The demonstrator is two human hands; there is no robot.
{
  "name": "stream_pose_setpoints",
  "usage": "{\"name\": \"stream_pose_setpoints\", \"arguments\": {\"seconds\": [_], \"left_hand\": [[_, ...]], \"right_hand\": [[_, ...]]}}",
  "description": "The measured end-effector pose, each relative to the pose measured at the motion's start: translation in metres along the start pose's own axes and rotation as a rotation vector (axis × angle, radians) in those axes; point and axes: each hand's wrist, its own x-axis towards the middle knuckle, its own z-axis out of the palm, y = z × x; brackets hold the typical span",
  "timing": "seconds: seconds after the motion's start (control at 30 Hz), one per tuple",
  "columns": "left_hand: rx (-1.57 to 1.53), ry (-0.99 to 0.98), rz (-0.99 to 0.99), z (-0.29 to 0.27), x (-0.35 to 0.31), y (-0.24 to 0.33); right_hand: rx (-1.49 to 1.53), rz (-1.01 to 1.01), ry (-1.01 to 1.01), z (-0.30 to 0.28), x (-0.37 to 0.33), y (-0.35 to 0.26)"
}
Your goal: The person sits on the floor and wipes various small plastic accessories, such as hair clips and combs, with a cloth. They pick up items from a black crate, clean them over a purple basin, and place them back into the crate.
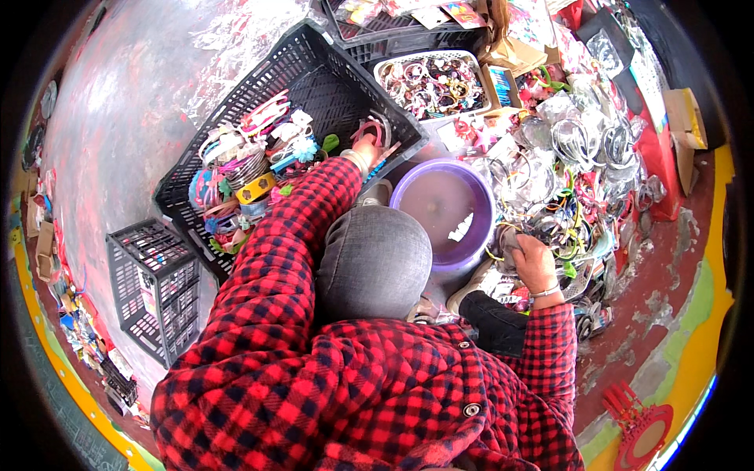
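Observation:
My left hand (364,147) reaches into the right end of the large black crate (236,106). Its fingers are closed round a reddish-pink headband (380,128). Hair bands and headbands (255,161) in many colours fill the crate's near and middle part, among them a yellow band with dark flowers (256,188). My right hand (535,265) is at the near left edge of a heap of loose and bagged hair bands (577,145). Its fingers are curled against something greyish that I cannot make out. Between my hands stands a purple basin (400,184) with a white scrap (462,228) inside.
A white basket (386,74) of small hair ties stands behind the basin, next to opened cardboard boxes (514,56). At the left is a smaller black crate (157,286). My knee (375,259) rises between crate and basin. A red-framed round object (646,439) lies at the lower right.

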Motion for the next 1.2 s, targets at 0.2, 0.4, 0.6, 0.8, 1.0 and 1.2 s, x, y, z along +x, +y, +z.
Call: {"name": "stream_pose_setpoints", "arguments": {"seconds": [0.2,0.4,0.6,0.8,1.0,1.2], "left_hand": [[0.422,0.163,0.149,0.002,-0.028,0.032],[0.385,0.104,0.026,-0.016,-0.026,0.032],[0.342,-0.231,-0.076,-0.024,-0.033,0.034],[0.380,-0.307,-0.088,-0.023,-0.027,0.031],[0.515,-0.269,-0.174,-0.041,-0.013,0.014],[0.766,-0.294,0.044,-0.020,-0.048,0.059]], "right_hand": [[0.009,0.006,0.008,0.001,0.000,0.000],[0.003,0.024,-0.011,0.000,0.000,-0.001],[-0.005,0.023,-0.007,0.002,-0.001,0.000],[-0.006,0.014,0.001,0.005,0.000,0.003],[-0.013,0.017,-0.009,0.004,0.002,0.001],[0.002,0.011,-0.003,0.003,0.001,0.000]]}}
